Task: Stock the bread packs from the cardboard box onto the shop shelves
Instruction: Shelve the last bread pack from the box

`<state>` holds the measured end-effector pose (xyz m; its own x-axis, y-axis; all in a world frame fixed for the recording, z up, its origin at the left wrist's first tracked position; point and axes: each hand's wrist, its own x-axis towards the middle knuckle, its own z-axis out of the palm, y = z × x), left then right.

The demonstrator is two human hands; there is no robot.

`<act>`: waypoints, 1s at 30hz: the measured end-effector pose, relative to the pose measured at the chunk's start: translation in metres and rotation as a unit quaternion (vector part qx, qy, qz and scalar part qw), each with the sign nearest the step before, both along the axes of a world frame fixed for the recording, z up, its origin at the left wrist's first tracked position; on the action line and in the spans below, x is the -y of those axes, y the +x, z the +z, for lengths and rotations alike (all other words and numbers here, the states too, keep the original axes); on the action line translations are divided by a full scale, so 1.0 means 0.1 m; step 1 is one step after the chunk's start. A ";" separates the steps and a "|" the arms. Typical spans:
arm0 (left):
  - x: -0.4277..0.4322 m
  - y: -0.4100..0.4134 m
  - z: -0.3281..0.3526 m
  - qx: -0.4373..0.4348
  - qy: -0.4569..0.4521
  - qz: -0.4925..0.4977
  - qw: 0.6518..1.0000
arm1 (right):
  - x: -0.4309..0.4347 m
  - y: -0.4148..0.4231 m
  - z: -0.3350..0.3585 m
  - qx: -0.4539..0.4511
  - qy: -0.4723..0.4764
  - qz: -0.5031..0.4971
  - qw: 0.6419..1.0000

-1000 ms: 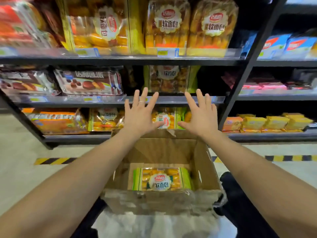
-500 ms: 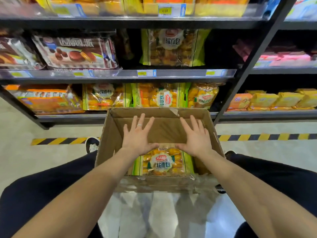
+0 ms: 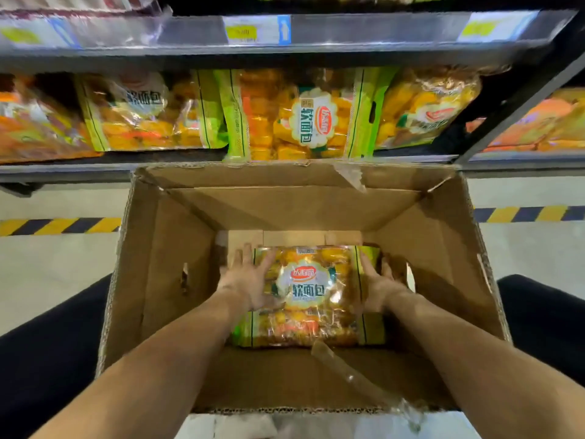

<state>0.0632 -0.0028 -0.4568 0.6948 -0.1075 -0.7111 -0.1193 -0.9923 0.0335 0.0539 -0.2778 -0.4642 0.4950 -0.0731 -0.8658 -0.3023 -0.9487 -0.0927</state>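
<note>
Down in the cardboard box (image 3: 152, 248), on its floor and closer to the near wall, lies one bread pack (image 3: 308, 296). The left hand (image 3: 250, 280) is at the pack's left end, fingers straight and spread, laid flat over the green edge strip and pinching nothing. The pack lies flat with its label up. Its long axis seems to run across the box from side wall to side wall, and the top of the print faces the box's far wall. The right hand (image 3: 378, 285) presses the opposite end, fingers fairly straight; whether any tuck underneath I cannot tell. Both palms bracket the pack, equally near. I'd judge the lift needs both ends squeezed inward.
</note>
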 end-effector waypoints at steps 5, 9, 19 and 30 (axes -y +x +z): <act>-0.02 -0.08 -0.42 -0.077 0.051 0.030 0.995 | 0.03 -0.01 -0.44 -0.046 -0.009 0.003 0.999; -0.09 -0.10 -0.76 -0.116 0.012 0.098 0.988 | 0.01 -0.10 -0.77 -0.021 0.018 -0.004 1.000; -0.01 -0.11 -0.63 -0.109 -0.136 0.218 0.960 | -0.08 -0.04 -0.77 0.025 0.124 -0.115 0.985; -0.06 -0.27 0.92 0.046 -0.187 0.193 0.962 | -0.13 -0.24 0.74 0.200 0.176 -0.130 0.955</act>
<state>0.0365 0.0035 -0.3643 0.7927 -0.0654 -0.6060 0.2361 -0.8837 0.4042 0.0295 -0.2653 -0.3903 0.7957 0.0217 -0.6053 -0.3974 -0.7355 -0.5488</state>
